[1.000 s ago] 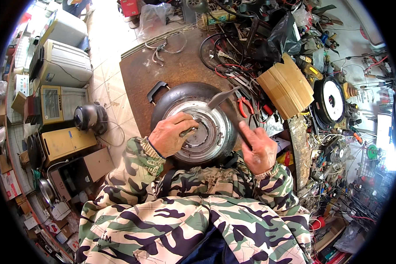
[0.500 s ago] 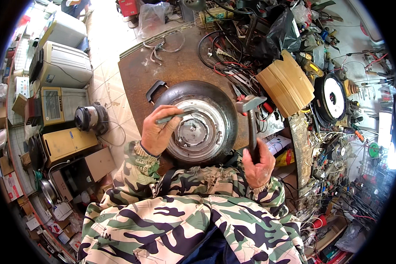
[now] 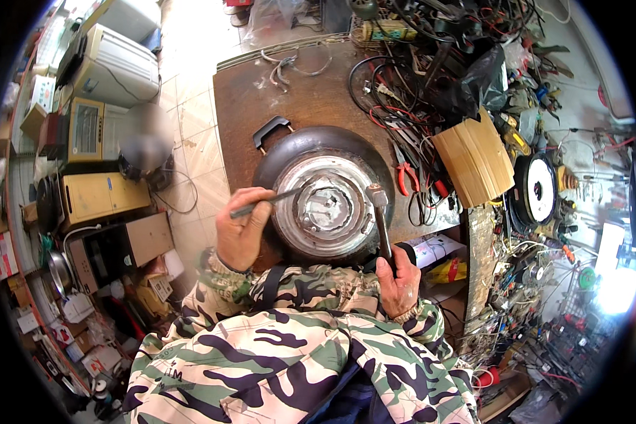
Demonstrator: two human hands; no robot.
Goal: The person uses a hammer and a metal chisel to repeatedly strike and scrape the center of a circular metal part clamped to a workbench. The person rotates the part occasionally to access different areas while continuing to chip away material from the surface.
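A dark round pan (image 3: 360,143) lies on the brown worktable, showing a silvery ringed metal disc (image 3: 293,225) with raised and worn patches. Its black side handle (image 3: 271,130) points to the far left. My left hand (image 3: 240,232) is closed around a thin metal chisel (image 3: 261,203), whose tip reaches over the disc's left part. Gripped by its handle in my right hand (image 3: 398,286) is a hammer (image 3: 382,230); the hammer head hangs over the disc's right side. Whether the chisel tip touches the metal, I cannot tell.
Red-handled pliers (image 3: 404,172) and coiled black cables (image 3: 366,81) lie right of the pan. Beyond them is a folded cardboard piece (image 3: 475,164). Grey cable ends (image 3: 284,68) rest at the table's far side. Appliances and boxes (image 3: 114,201) line the left.
The hammer head has swung left and lower, from beside the pan to over the disc. My left hand with the chisel sits a little farther left and nearer. The whole view has shifted.
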